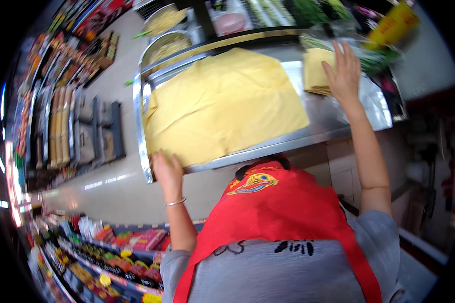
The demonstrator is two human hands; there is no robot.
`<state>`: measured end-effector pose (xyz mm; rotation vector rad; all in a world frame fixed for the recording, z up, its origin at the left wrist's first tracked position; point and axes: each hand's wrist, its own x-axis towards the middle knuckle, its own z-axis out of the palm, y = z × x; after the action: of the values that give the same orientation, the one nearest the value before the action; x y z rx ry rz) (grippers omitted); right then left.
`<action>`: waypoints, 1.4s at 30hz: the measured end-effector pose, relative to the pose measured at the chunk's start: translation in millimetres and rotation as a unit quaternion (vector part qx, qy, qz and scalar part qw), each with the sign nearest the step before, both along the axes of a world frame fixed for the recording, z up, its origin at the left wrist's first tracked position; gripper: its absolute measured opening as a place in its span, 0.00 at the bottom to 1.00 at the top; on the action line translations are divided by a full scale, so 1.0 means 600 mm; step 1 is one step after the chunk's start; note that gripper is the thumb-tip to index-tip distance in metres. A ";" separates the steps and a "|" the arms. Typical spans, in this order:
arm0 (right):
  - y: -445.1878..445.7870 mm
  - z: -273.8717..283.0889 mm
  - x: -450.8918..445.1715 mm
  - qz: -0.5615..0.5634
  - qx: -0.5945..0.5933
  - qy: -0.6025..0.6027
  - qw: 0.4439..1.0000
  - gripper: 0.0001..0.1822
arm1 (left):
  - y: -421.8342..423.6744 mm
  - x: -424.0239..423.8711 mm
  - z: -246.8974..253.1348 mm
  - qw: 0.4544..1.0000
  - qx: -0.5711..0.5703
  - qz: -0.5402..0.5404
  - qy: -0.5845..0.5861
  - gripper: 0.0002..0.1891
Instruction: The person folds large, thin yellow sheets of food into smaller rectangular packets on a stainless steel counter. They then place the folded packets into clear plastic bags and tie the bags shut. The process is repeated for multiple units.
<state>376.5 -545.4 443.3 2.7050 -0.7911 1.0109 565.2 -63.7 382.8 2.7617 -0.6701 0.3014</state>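
A large, thin yellow sheet, perhaps tofu skin (227,102), lies spread and slightly creased over a metal tray-like counter (246,151). At its lower left corner rests my left hand (167,170), its fingertips at the sheet's edge; whether they pinch it cannot be told. My right hand (343,77) is at the right side of a folded stack of similar yellow sheets (318,70), fingers spread, palm down. Clear plastic (377,100) lies just right of that hand, with leafy green vegetables (379,58) beyond it.
Beyond the counter's raised metal rim (138,113) stand round containers of pale food (170,47). Packed greens (303,11) and a yellow package (392,26) are at the far side. Store shelves (110,261) stand behind on the left, and grey crates (98,132) sit farther left.
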 end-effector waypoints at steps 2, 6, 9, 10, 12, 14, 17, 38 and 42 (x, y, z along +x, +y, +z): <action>0.022 0.009 0.020 0.008 -0.037 0.059 0.998 0.35 | -0.002 -0.015 -0.012 0.998 0.043 0.035 0.010 0.25; -0.023 -0.091 0.018 -0.014 0.108 0.221 0.969 0.34 | -0.005 -0.046 -0.010 0.995 0.048 0.089 0.004 0.29; -0.020 -0.098 0.011 0.004 0.084 0.198 0.977 0.33 | -0.004 -0.059 -0.013 0.990 0.033 0.132 0.020 0.31; -0.007 -0.079 0.015 0.006 0.056 0.191 0.980 0.32 | -0.007 -0.060 -0.010 0.989 0.034 0.142 0.012 0.31; 0.035 -0.031 0.022 0.043 -0.011 0.119 0.992 0.28 | -0.017 -0.055 -0.007 0.986 0.037 0.163 0.012 0.31; 0.070 -0.014 0.037 0.160 0.071 0.031 0.984 0.24 | -0.027 -0.047 -0.003 0.981 0.047 0.185 0.027 0.30; 0.163 0.000 0.086 0.273 0.182 -0.022 0.944 0.13 | -0.033 -0.043 -0.002 0.982 0.006 0.187 0.030 0.29; 0.459 -0.075 0.561 0.386 0.385 0.178 0.819 0.15 | -0.092 -0.073 0.014 0.953 -0.300 0.005 0.028 0.16; 0.398 -0.049 0.545 0.335 0.721 0.031 0.606 0.08 | -0.097 -0.079 0.074 0.951 -0.304 -0.004 -0.045 0.15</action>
<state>703.2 -306.6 414.1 4.6714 -0.6570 0.0711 517.5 -121.9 427.2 2.1639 -0.4996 0.5325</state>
